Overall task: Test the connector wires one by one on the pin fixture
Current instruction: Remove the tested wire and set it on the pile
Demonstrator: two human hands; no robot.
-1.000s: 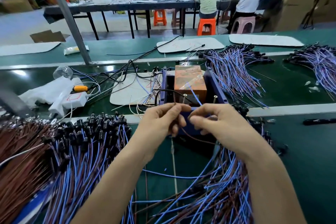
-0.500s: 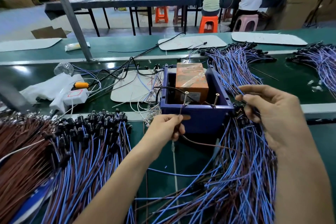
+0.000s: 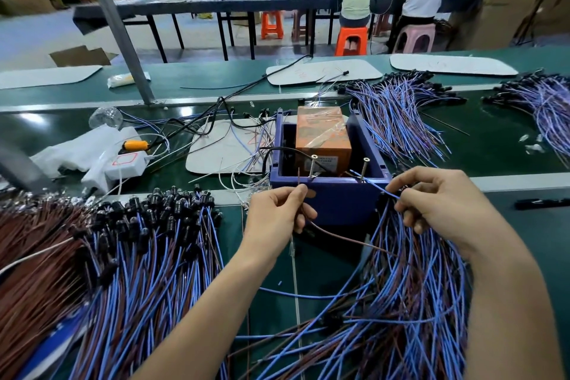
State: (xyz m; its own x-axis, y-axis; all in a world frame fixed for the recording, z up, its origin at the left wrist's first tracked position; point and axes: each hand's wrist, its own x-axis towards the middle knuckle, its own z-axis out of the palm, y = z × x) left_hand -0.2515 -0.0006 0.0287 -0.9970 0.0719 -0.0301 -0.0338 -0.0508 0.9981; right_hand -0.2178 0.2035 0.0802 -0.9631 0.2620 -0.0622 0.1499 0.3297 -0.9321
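The pin fixture is a blue box (image 3: 333, 199) holding an orange block (image 3: 322, 139), with two upright screws, the left screw (image 3: 312, 166) and the right screw (image 3: 364, 167), on its near wall. My left hand (image 3: 277, 213) pinches the brown wire (image 3: 336, 236), its bare tip pointing up just left of the left screw. My right hand (image 3: 444, 205) pinches the blue wire (image 3: 374, 187), whose tip reaches toward the right screw. Whether either tip touches a screw is unclear.
A heap of blue and brown wires with black connectors (image 3: 148, 244) lies at my left, another heap (image 3: 401, 302) under my right wrist, more bundles (image 3: 394, 114) behind the box. A white adapter (image 3: 123, 163) and loose cables sit left of the fixture. People work at a far table.
My right hand came back left and down from the bundle, bringing the blue wire's end toward the right screw. My left hand raised the brown wire's tip beside the left screw.
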